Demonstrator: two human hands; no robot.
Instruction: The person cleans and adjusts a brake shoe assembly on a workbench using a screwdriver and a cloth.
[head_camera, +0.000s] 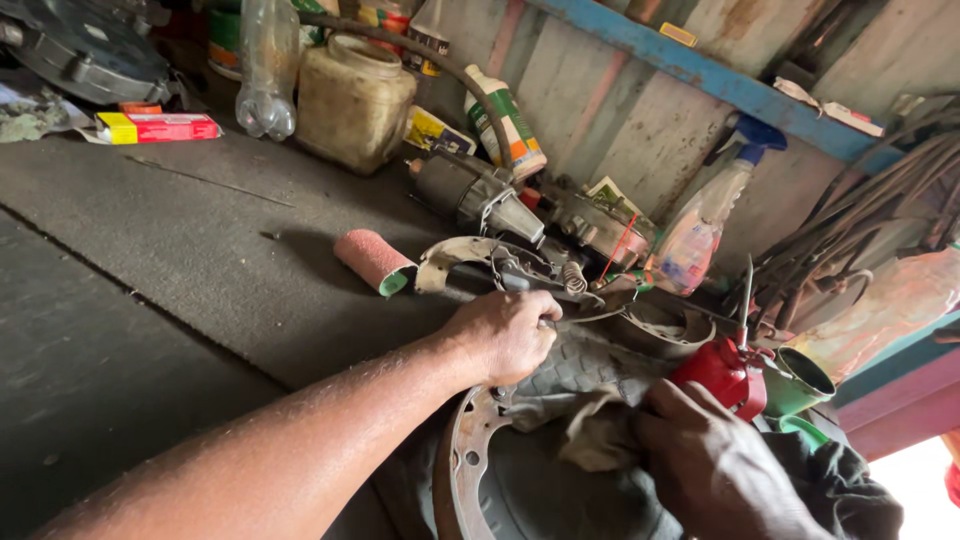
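Grey bench (180, 250): L hand (505, 335) grips tool (575, 318), axis left-right.

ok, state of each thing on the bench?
left hand: closed on a tool handle
right hand: pressing on rag
rag: crumpled over tyre
sandpaper roll: lying on its side
spray bottle: leaning on wall
plastic jar: upright

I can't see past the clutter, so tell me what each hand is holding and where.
The left hand closes its fingers around a thin metal tool's handle end. The right hand presses a dirty rag; whether it grips it cannot be told.
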